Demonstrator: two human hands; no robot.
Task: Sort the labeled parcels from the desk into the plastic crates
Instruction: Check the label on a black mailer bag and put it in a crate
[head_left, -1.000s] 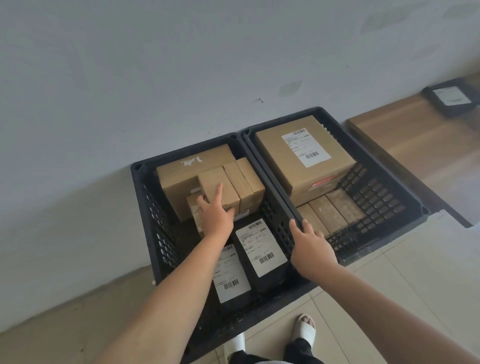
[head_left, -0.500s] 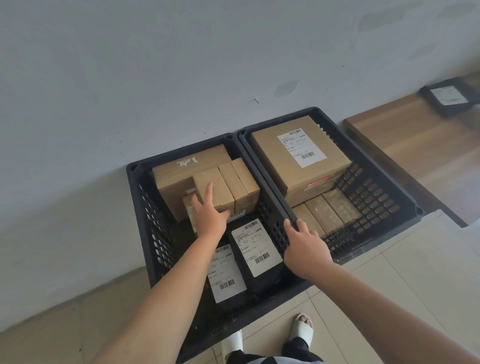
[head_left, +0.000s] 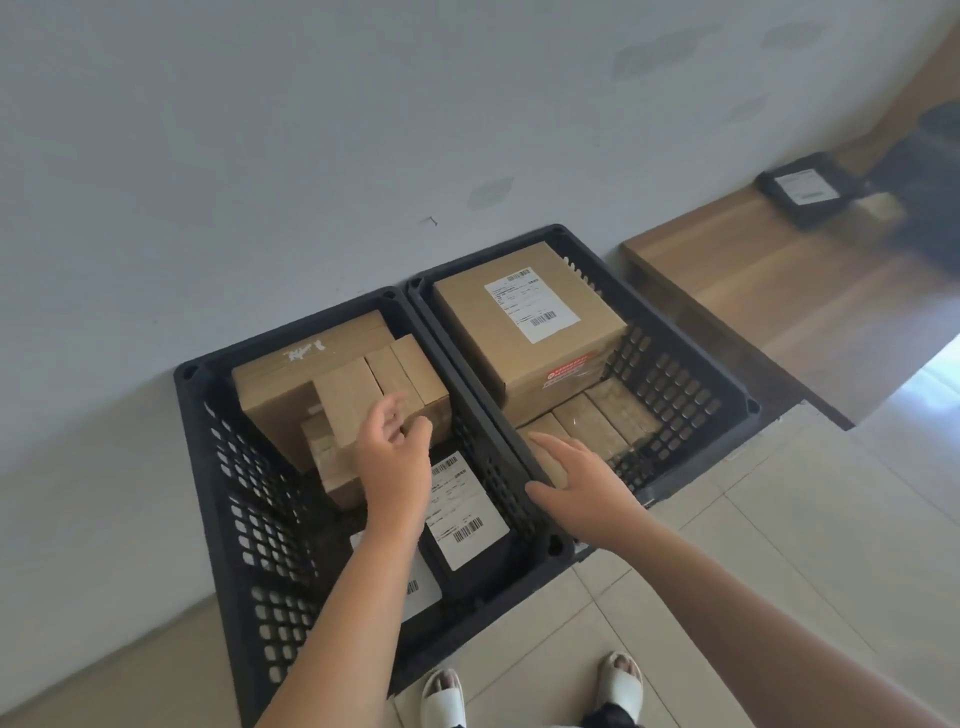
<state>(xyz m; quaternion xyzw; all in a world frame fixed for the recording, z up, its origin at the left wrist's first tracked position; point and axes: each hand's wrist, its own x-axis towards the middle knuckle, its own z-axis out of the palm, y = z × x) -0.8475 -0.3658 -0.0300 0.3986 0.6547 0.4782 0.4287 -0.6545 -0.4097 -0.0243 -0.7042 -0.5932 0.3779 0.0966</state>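
Note:
Two black plastic crates stand side by side on the floor by the wall. The left crate (head_left: 218, 467) holds several brown cardboard boxes (head_left: 343, 384) and two black parcels with white labels (head_left: 462, 514). The right crate (head_left: 696, 364) holds a large labeled brown box (head_left: 524, 322) above small flat brown packs (head_left: 597, 415). My left hand (head_left: 395, 457) hovers over the small boxes in the left crate, fingers loosely spread, holding nothing. My right hand (head_left: 576, 473) lies over the shared rims between the crates, fingers straight, holding nothing.
A wooden desk (head_left: 779, 280) runs along the wall at the right, with a black labeled parcel (head_left: 802, 189) on its far end. White wall behind the crates. Tiled floor and my sandaled feet (head_left: 447, 696) lie below.
My left hand has lifted off the small boxes and drawn back a little. My right hand has opened off the crate rim. The view has tilted toward the desk.

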